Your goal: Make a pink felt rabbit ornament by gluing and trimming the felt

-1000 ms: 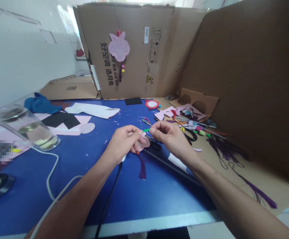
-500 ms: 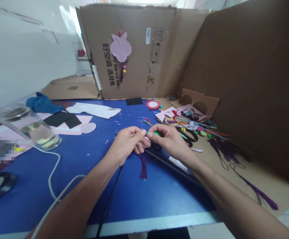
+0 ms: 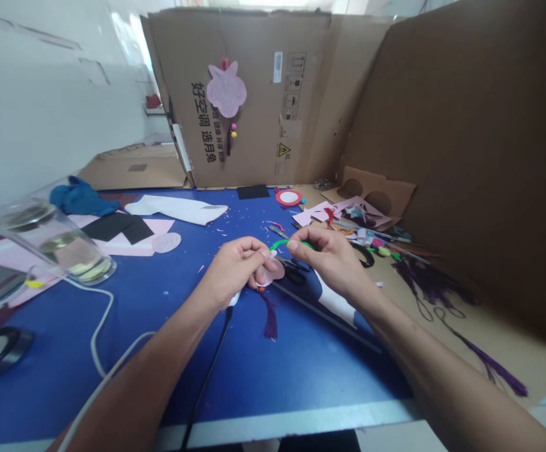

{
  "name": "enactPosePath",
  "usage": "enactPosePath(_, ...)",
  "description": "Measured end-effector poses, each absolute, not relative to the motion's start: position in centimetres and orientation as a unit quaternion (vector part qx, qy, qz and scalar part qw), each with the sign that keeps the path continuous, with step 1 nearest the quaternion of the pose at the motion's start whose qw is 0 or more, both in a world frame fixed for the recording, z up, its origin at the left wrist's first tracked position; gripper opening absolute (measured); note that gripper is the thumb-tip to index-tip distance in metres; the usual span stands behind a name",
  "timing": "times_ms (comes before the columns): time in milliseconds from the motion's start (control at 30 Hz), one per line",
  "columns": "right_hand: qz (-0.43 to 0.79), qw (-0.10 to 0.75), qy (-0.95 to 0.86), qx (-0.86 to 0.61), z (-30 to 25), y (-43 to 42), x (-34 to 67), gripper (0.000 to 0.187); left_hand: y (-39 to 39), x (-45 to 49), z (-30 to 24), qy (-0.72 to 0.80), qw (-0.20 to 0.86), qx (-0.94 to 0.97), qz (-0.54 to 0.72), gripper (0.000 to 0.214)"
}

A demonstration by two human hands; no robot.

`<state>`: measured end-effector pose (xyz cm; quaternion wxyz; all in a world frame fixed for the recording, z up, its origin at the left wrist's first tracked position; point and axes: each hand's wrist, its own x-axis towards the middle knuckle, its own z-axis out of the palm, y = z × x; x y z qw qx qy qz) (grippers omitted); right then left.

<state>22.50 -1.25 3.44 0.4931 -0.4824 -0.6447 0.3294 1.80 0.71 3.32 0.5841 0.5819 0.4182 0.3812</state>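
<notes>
My left hand (image 3: pixel 242 270) is closed in a pinch on a small pink paper cutout (image 3: pixel 275 271), partly hidden behind the fingers. An orange-red bead (image 3: pixel 262 289) and a purple tassel (image 3: pixel 269 317) hang beneath it. From the cutout's top a bright green pipe cleaner (image 3: pixel 281 242) arches over to my right hand (image 3: pixel 324 254), whose thumb and forefinger pinch it. Whether its left end passes through the paper I cannot tell. Black-handled scissors (image 3: pixel 296 270) lie on the table just behind and between the hands.
A cardboard screen (image 3: pixel 254 150) carries a hanging pink paper ornament (image 3: pixel 226 91). Scraps, beads and purple tassels (image 3: pixel 433 282) litter the right side. At left stand a clear lidded jar (image 3: pixel 73 251) and a tape roll (image 3: pixel 0 351). White cable (image 3: pixel 108 326) crosses the blue table (image 3: pixel 329 383).
My right hand has drawn slightly up and right, away from the left, so a longer arc of green pipe cleaner shows between them. More of the pink cutout is visible.
</notes>
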Motion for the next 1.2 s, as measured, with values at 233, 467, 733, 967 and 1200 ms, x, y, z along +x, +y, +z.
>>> enactPosePath(233, 0.334, 0.492, -0.643, -0.482, 3.4, -1.3, 22.5, 0.023, 0.5, 2.3, 3.1, 0.423, 0.594, 0.574, 0.372, 0.011)
enactPosePath(467, 0.388, 0.494, -0.607, -0.488, 3.0, -0.8, 23.1, 0.024, 0.4, 2.3, 3.0, 0.406, 0.584, 0.612, 0.346, 0.017)
enactPosePath(733, 0.414, 0.492, -0.598, -0.479, 3.2, -0.8, 23.4, 0.023, 0.4, 2.3, 3.2, 0.416, 0.6, 0.587, 0.35, 0.015)
enactPosePath(967, 0.408, 0.487, -0.608, -0.476, 3.7, -0.8, 23.7, 0.022, 0.7, 2.1, 2.9, 0.392, 0.632, 0.557, 0.369, 0.019)
enactPosePath(1200, 0.419, 0.456, -0.635, -0.462, 3.5, -1.1, 23.3, 0.025, 0.7, 2.2, 2.8, 0.396, 0.588, 0.599, 0.372, 0.025)
